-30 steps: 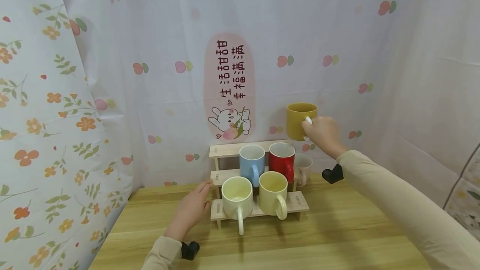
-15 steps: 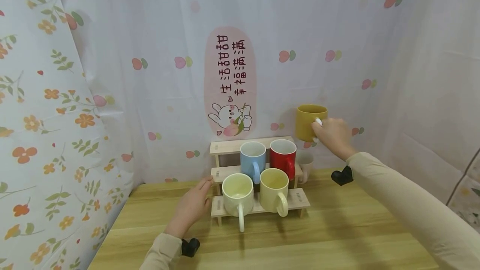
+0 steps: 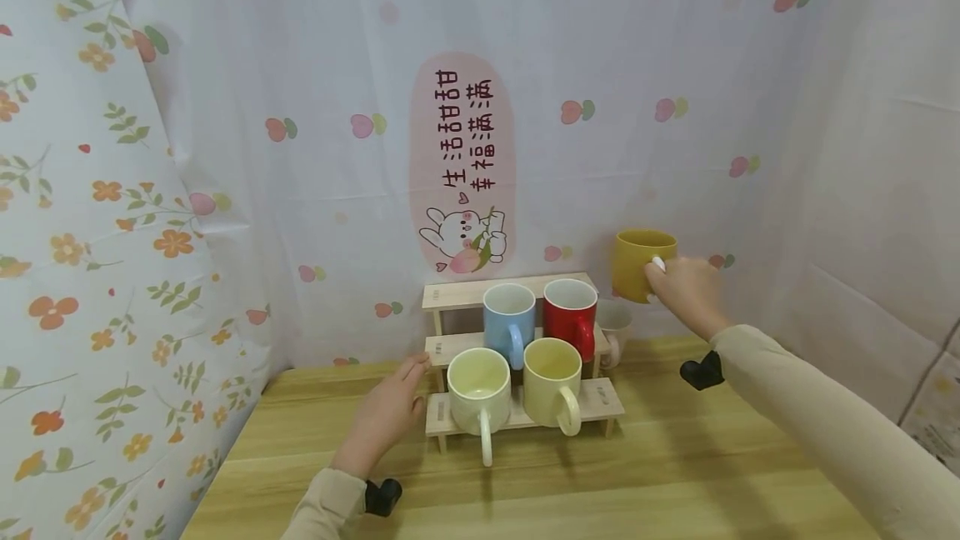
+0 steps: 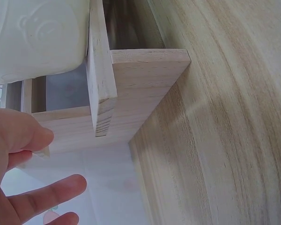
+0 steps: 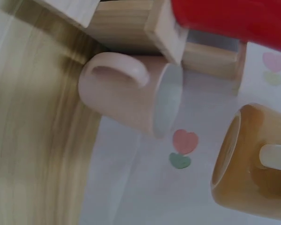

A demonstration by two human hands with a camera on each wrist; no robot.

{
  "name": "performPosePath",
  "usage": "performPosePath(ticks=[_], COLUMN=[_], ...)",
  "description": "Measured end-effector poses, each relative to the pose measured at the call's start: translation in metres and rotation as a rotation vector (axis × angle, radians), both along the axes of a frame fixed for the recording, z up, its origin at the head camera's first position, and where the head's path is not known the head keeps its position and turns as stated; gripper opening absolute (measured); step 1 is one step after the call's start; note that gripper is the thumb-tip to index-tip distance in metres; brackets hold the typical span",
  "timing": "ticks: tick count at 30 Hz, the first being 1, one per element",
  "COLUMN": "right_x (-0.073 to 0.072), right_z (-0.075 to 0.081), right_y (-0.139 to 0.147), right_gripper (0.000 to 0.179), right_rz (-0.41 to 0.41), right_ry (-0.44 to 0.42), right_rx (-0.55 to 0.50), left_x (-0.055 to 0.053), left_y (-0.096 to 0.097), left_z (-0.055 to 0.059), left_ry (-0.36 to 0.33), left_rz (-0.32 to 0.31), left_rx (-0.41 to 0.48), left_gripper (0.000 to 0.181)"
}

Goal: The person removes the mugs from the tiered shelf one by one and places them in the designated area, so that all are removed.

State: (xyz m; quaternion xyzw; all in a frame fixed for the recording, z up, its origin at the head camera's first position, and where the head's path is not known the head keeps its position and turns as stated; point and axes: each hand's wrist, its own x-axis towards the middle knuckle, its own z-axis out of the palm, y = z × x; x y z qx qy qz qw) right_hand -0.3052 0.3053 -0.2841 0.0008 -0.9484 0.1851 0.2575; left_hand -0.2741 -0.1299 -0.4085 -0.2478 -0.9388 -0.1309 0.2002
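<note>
My right hand (image 3: 690, 290) grips the white handle of a mustard-yellow mug (image 3: 633, 261), holding it upright in the air right of the three-tier wooden shelf (image 3: 450, 294). In the right wrist view the mug's base and handle show at the right edge, while the hand is almost out of frame. At the shelf's left side, my left hand (image 3: 382, 415) pinches the end of the middle board between thumb and index finger; its other fingers (image 4: 61, 192) stretch out free in the left wrist view. A pale pink mug (image 5: 117, 93) stands on the table below the yellow one.
Light blue (image 3: 501, 323) and red (image 3: 561, 315) mugs sit on the middle tier. Pale green (image 3: 468, 407) and pale yellow (image 3: 543, 402) mugs occupy the bottom tier, handles toward me. Behind the wooden table (image 3: 600, 490) hangs a printed curtain (image 3: 337, 190).
My right hand has carried the yellow mug rightward, away from the shelf's top tier, and then a little lower. The left hand stays at the shelf.
</note>
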Motion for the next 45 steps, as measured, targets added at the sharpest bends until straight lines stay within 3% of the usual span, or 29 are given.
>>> performPosePath(ticks=[8,13,22,33,45], right_x=[0.008,0.011,0.008,0.011,0.009], right_z=[-0.017,-0.026,-0.054,-0.089,-0.114], right_y=[0.017,0.026,0.038,0.041,0.043], right_gripper=[0.043,0.046,0.049,0.051,0.054], right_rz=[-0.024,-0.04,-0.045,-0.074,-0.081], right_ry=[0.014,-0.022,-0.06,-0.174,-0.301], right_rx=[0.018,0.017,0.06,0.034,-0.014], left_x=[0.004,0.006,0.004,0.003,0.0], left_y=[0.001,0.0,-0.003,-0.001,0.0], left_z=[0.001,0.001,0.001,-0.001,-0.002], left_ry=[-0.014,-0.02,-0.018,-0.038,-0.031], left_rz=[0.005,0.008,0.02,0.023,0.018], left_rx=[0.001,0.004,0.013,0.009,0.013], left_gripper=[0.05,0.051,0.053,0.052,0.054])
